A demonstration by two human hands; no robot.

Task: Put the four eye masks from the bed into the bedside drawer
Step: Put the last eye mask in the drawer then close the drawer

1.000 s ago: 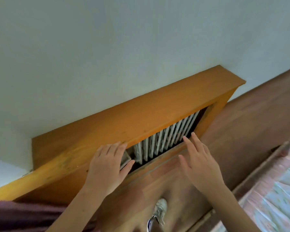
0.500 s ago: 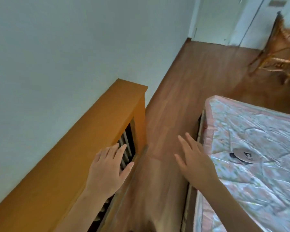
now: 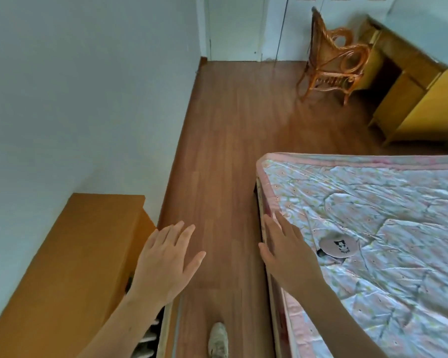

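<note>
1 mask (image 3: 338, 246) lies on the bed (image 3: 398, 202), just right of the right hand (image 3: 289, 257), its long axis left-right; this hand is nearer than the left hand (image 3: 166, 262). Both grips are spread, empty

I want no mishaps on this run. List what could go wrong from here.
1. The drawer stands open beside the shoe; turning toward the bed, a leg could knock it.
2. Only one eye mask shows on the bed; others may be missed.
3. The right hand is open and empty; a hasty grip may bunch the quilt.
</note>
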